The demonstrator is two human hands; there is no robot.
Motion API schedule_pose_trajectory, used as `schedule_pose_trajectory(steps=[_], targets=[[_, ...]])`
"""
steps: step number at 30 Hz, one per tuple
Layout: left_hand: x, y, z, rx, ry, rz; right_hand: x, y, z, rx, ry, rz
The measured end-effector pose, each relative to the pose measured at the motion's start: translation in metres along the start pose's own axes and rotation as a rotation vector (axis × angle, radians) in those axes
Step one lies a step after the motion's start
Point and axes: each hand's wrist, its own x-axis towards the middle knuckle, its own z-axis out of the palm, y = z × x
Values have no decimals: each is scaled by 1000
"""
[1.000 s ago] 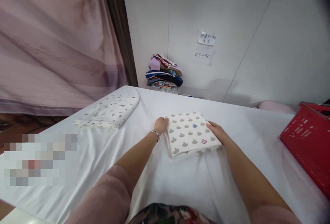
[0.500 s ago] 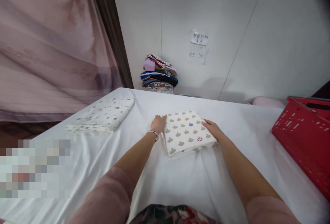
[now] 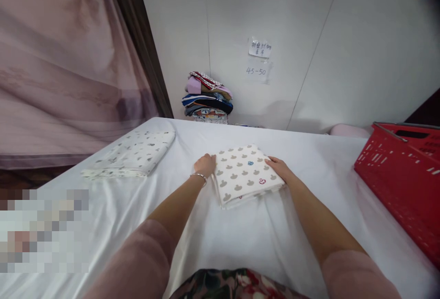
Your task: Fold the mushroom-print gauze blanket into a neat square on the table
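A folded white cloth (image 3: 240, 170) with grey mushroom-like prints, plus a blue one and a red one, lies in front of me on the white-covered table (image 3: 247, 239). At its left edge my left hand (image 3: 205, 165), with a bracelet on the wrist, is closed on the fabric; some of its fingers are hidden. My right hand (image 3: 279, 169) grips the opposite edge, fingertips on the top layer. The cloth's layers show along its near side. Farther left lies another folded white cloth (image 3: 134, 154) with small dark prints, apart from both hands.
A red plastic basket (image 3: 402, 184) stands at the right. Behind the table's far edge rises a stack of folded fabrics (image 3: 208, 97) against the wall. Paper notes (image 3: 258, 60) are stuck above. A pink curtain (image 3: 68, 60) hangs at the left. The lower left corner is pixelated.
The view has shifted slightly, so most things sit a little farther left. Both hands stay at the sides of the mushroom-print cloth, which looks much the same.
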Motion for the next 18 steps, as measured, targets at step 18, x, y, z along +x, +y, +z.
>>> schedule_pose_trajectory(steps=[18], targets=[[-48,-22,0,-182,-189,115,-2,1,-1,-20,6,19]])
